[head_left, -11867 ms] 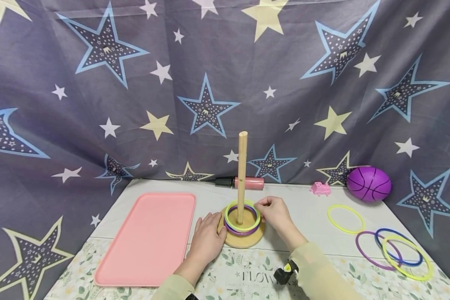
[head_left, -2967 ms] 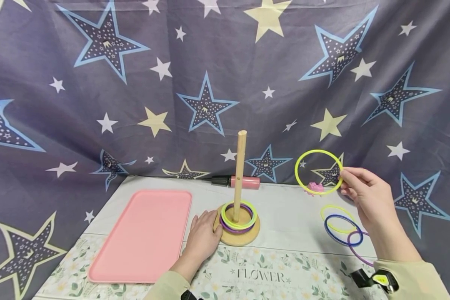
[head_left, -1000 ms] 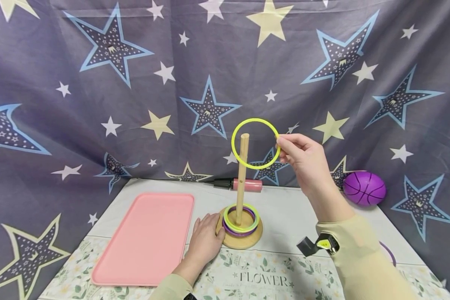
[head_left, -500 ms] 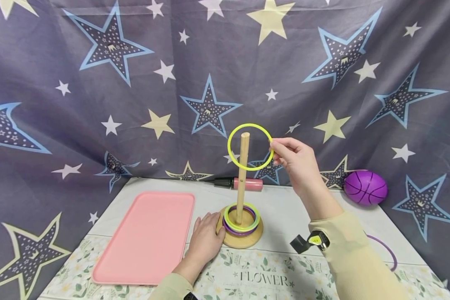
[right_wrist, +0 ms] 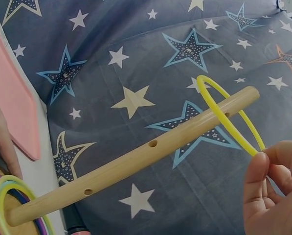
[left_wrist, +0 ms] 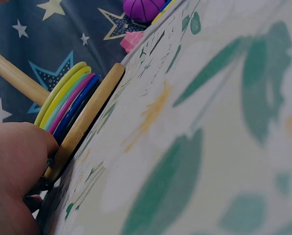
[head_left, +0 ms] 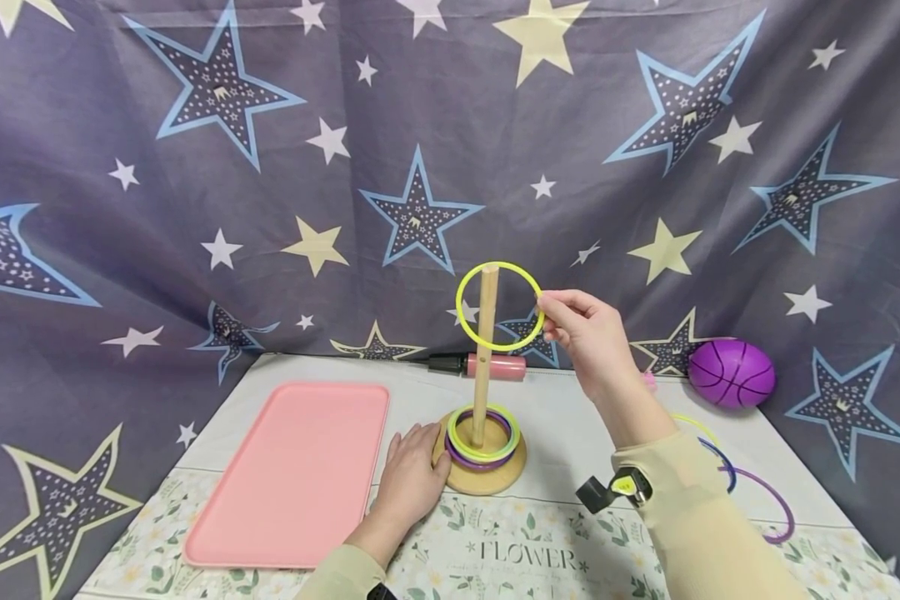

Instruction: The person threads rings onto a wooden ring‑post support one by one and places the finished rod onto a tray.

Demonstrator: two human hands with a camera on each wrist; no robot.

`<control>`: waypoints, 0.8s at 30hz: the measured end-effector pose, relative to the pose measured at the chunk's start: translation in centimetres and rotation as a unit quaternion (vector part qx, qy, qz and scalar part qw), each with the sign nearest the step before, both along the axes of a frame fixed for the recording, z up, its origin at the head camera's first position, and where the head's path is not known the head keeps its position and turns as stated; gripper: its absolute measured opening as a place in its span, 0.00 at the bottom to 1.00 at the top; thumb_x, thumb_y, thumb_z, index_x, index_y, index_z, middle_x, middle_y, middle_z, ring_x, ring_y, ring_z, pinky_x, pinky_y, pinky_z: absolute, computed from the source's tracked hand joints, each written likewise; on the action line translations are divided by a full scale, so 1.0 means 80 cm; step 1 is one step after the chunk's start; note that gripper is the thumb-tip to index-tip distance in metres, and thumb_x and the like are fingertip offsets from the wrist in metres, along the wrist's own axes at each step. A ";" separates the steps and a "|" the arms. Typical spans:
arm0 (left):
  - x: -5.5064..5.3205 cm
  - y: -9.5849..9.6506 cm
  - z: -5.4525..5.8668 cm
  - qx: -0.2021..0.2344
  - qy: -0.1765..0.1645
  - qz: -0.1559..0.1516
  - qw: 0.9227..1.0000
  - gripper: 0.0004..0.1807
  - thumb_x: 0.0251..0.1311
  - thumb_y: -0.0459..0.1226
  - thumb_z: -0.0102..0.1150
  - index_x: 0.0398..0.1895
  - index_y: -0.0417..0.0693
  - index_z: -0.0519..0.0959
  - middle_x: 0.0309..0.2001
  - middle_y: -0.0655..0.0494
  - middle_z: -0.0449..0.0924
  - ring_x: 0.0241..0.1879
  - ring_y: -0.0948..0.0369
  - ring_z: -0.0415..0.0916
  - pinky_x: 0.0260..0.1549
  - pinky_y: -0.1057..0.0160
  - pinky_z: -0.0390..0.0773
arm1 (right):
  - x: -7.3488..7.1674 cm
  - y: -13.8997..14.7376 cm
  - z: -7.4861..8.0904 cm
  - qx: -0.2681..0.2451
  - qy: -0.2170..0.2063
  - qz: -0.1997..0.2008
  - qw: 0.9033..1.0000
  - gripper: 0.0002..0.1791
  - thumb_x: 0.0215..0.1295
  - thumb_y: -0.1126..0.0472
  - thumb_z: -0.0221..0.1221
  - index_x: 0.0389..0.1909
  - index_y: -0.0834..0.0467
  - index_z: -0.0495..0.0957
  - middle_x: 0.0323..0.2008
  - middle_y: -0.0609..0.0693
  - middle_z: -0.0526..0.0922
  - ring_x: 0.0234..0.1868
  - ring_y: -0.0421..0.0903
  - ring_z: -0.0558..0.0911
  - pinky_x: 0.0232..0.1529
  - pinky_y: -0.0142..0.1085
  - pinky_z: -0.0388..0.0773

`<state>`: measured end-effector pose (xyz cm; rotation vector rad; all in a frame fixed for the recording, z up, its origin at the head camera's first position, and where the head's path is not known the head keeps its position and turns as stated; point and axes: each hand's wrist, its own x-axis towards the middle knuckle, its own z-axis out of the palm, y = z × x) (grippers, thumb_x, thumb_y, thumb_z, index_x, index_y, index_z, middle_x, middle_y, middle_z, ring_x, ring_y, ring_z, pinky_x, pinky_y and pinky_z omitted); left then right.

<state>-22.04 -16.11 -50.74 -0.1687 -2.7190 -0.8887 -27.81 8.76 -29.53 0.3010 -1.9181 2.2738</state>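
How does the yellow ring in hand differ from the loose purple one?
The held yellow ring is tilted around the wooden peg; the loose purple ring lies on the table. The yellow ring is pinched by the right hand; no hand touches the purple ring, partly hidden behind the right sleeve. Both are thin.

1. Held ring [head_left: 458, 302]: plain bright yellow.
2. Stacked rings [left_wrist: 67, 101]: yellow shades, pale teal, purple and blue.
3. Rod [head_left: 482, 379] and base [head_left: 487, 482]: pale tan wood, darker holes along the rod.
4. Loose rings [head_left: 792, 518]: yellow, blue and purple.
5. Tray [head_left: 292, 475]: solid pink.
6. Ball [head_left: 731, 374]: purple with black lines.
7. Cylinder [head_left: 499, 367]: pink with a black end.
8. Counter [head_left: 570, 429]: white behind, floral print in front, with green leaves, yellow-orange blooms and dark lettering, "FLOWER".
9. Curtain [head_left: 450, 108]: dark grey-blue with white stars, pale yellow stars and dotted stars edged blue or yellow.
10. Sleeves [head_left: 697, 508]: pale yellow-green.
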 end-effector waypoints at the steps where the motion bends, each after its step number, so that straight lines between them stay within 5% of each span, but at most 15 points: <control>1: 0.000 0.000 0.000 0.000 -0.001 0.000 1.000 0.30 0.77 0.39 0.63 0.76 0.33 0.75 0.74 0.36 0.77 0.79 0.37 0.66 0.82 0.32 0.50 | -0.001 0.000 -0.003 -0.002 -0.002 -0.001 1.000 0.05 0.77 0.63 0.70 0.45 0.60 0.91 0.34 0.48 0.86 0.32 0.41 0.82 0.37 0.27 0.85; 24: -0.002 0.000 -0.001 -0.012 -0.002 -0.001 1.000 0.30 0.78 0.40 0.63 0.76 0.32 0.75 0.74 0.36 0.76 0.79 0.38 0.66 0.83 0.32 0.51 | 0.001 -0.005 -0.062 -0.055 -0.062 -0.002 0.997 0.06 0.77 0.67 0.68 0.39 0.55 0.91 0.32 0.49 0.87 0.27 0.39 0.81 0.34 0.27 0.85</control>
